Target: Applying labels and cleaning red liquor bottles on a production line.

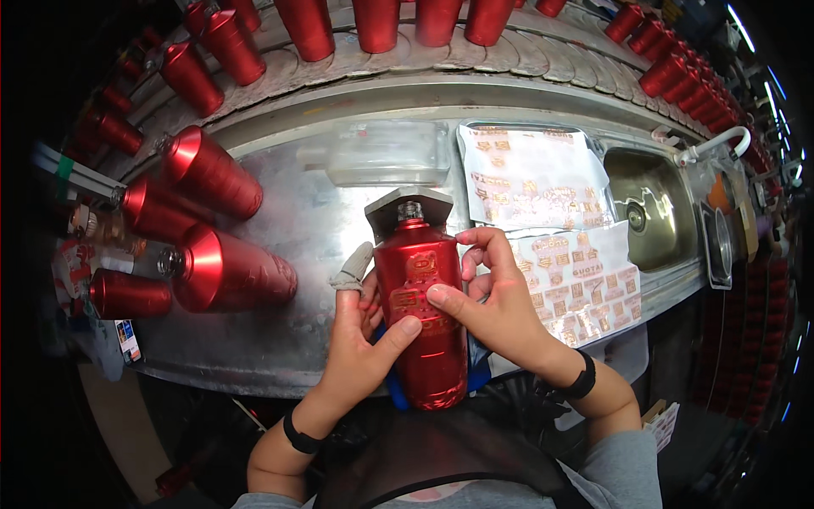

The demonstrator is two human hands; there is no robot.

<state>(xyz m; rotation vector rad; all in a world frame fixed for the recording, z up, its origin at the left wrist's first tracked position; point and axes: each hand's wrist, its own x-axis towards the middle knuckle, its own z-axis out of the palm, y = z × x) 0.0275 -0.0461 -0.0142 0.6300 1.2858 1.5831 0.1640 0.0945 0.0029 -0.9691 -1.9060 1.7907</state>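
A glossy red bottle with a clear glass neck leans in front of me, its neck against a dark angular rest. Gold decals lie on its front. My left hand grips the bottle's left side, thumb on the front and the other fingers partly hidden beside it. A grey cloth cover wraps its raised index finger. My right hand holds the right side, its thumb pressed onto the decal and its index finger curled by the shoulder. Blue material shows under the bottle.
Decal sheets with gold print lie right of the bottle, beside a metal sink with a white tap. Several red bottles stand left on the metal table. A clear tray sits behind; beyond it, a slatted conveyor carries more bottles.
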